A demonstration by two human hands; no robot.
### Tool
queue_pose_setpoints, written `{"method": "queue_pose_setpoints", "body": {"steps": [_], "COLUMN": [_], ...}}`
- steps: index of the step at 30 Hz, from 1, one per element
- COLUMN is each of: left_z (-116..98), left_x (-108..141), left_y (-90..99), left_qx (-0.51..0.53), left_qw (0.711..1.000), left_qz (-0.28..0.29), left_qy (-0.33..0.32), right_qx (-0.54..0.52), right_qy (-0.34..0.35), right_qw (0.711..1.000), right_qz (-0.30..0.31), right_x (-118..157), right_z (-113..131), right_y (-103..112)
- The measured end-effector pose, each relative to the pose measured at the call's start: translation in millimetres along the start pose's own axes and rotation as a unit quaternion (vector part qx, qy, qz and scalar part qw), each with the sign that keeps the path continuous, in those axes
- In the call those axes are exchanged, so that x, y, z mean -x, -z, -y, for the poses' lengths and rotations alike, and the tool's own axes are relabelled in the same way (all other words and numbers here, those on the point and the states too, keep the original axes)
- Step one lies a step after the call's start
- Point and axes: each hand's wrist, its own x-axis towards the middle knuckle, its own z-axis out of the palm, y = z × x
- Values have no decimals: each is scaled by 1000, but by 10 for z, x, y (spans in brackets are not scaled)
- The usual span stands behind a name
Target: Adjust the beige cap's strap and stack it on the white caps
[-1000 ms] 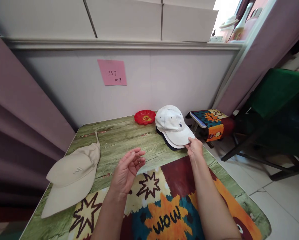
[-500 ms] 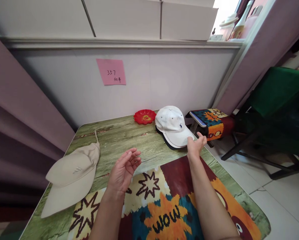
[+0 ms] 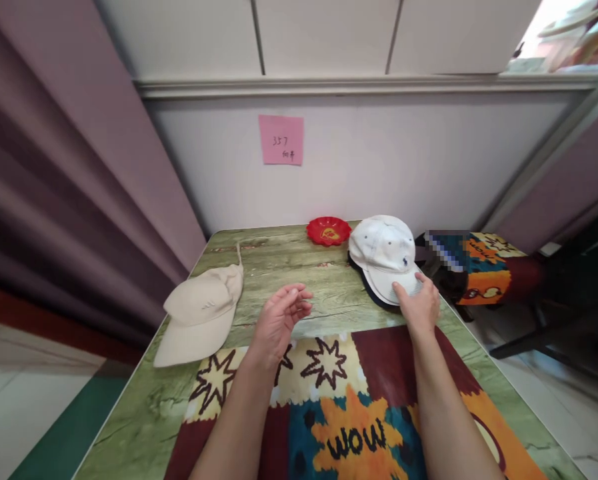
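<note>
A white baseball cap [image 3: 381, 243] with a small dark logo lies at the right of the table, stacked on a dark cap [image 3: 373, 292] that shows only as a rim beneath it. My right hand [image 3: 419, 303] grips the white cap's brim, the thumb on its front and the fingers at its right edge; some fingertips are hidden. My left hand [image 3: 283, 317] hovers over the table's middle with loosely curled fingers apart, holding nothing. To its left rests a beige cap [image 3: 199, 317], brim toward me, its strap trailing to the back.
A red scalloped dish [image 3: 329, 231] sits at the table's back edge, beside the white cap. A patterned mat [image 3: 353, 427] covers the front of the wood-look table [image 3: 129, 420]. Beyond the right edge stands a stool with a similar cover [image 3: 489, 280]. A pink note [image 3: 281, 140] is on the wall.
The view has turned left, so the things appear further right. My right hand's fingers have gone from spread to closed at the white cap's brim. My left hand keeps its loose, empty pose.
</note>
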Motion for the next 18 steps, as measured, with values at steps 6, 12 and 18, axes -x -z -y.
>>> {"method": "queue_pose_setpoints", "body": {"steps": [6, 12, 18], "left_z": [-363, -540, -485], "left_x": [-110, -94, -90], "left_y": [601, 1394, 1547], "left_qx": [-297, -565, -613], "left_qw": [898, 643, 651], "left_qz": [-218, -494, -446], "left_qy": [-242, -154, -37], "right_qx": [-24, -106, -143], "right_qy": [117, 194, 153], "right_qw": [981, 969, 976], "right_qz": [-151, -111, -54], "right_x": [71, 227, 370], "right_z": [270, 606, 752], "right_y": [75, 144, 151]}}
